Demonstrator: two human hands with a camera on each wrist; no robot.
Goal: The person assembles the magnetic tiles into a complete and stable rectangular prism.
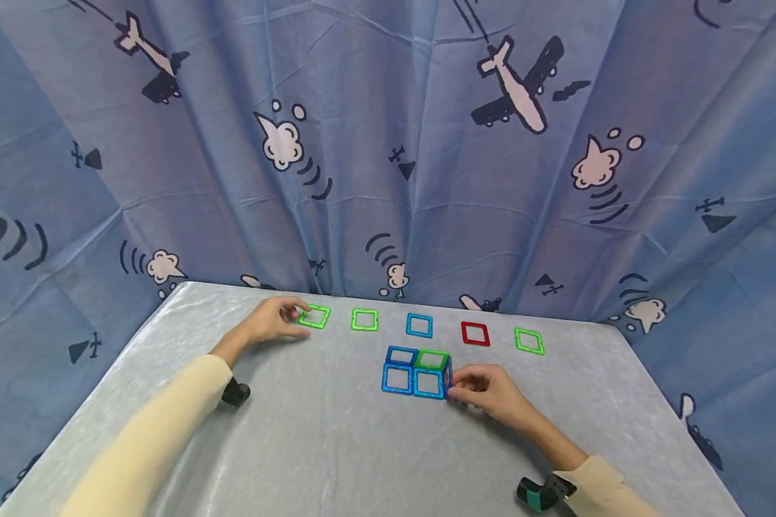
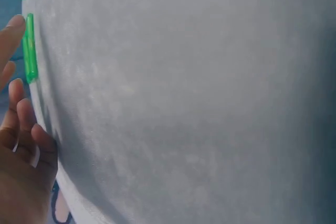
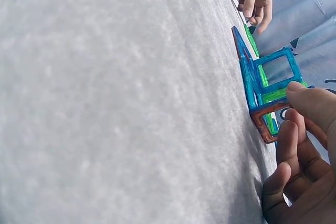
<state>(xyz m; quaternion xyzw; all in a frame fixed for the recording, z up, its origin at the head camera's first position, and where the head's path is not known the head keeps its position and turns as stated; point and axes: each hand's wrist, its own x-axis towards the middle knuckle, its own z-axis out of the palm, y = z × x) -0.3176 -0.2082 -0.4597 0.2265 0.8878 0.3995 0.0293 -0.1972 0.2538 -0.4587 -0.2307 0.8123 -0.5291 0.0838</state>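
My left hand (image 1: 274,318) reaches to the green magnetic tile (image 1: 324,317) at the left end of the back row. Its forefinger overlaps the tile's far edge and its thumb is by the near corner; in the left wrist view the thumb is right at the green tile (image 2: 31,51), other fingers loosely bent. My right hand (image 1: 494,393) holds the right side of a small magnetic tile structure (image 1: 414,380) of square frames, mostly blue with a green one. In the right wrist view a red-brown tile (image 3: 257,121) is at that side, beside the thumb and curled fingers.
Along the back of the grey cloth-covered table (image 1: 336,445) lie another green tile (image 1: 365,329), a blue tile (image 1: 419,334), a red tile (image 1: 475,342) and a green tile (image 1: 529,350) at the right end. A blue patterned curtain (image 1: 362,143) hangs behind the table.
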